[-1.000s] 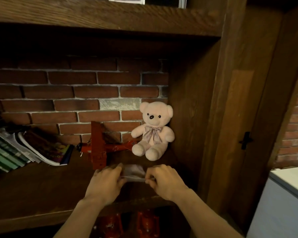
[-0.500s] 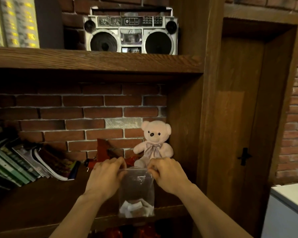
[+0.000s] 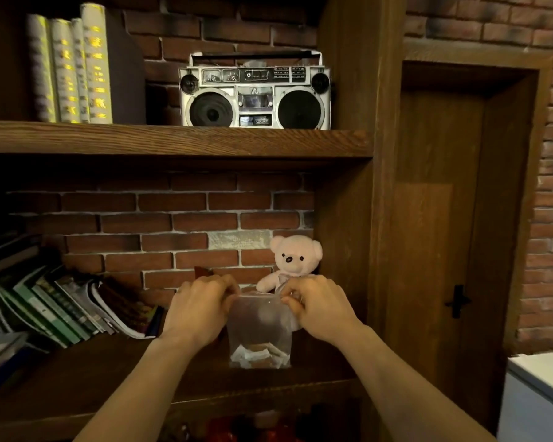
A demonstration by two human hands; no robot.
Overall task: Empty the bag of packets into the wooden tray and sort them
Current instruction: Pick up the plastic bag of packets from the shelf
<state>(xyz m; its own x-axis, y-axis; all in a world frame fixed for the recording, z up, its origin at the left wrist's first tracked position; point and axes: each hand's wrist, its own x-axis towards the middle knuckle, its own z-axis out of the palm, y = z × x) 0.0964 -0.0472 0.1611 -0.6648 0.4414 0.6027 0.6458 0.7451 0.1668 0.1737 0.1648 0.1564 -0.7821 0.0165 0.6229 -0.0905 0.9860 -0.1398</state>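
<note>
A clear plastic bag (image 3: 258,327) hangs upright in front of the shelf, with several white and brown packets (image 3: 258,355) lying at its bottom. My left hand (image 3: 201,309) pinches the bag's top left corner. My right hand (image 3: 316,309) pinches the top right corner, so the mouth is stretched between them. No wooden tray is in view.
A wooden shelf (image 3: 77,371) carries leaning books (image 3: 61,307) at left and a pink teddy bear (image 3: 296,260) behind the bag. A boombox (image 3: 254,94) and upright books (image 3: 71,65) stand on the upper shelf. A dark wooden door (image 3: 444,234) is at right, a white surface (image 3: 543,378) at lower right.
The view has tilted upward, bringing the upper shelf and boombox into sight. The bag went from bunched between my hands to hanging full length; both hands keep their hold on its top.
</note>
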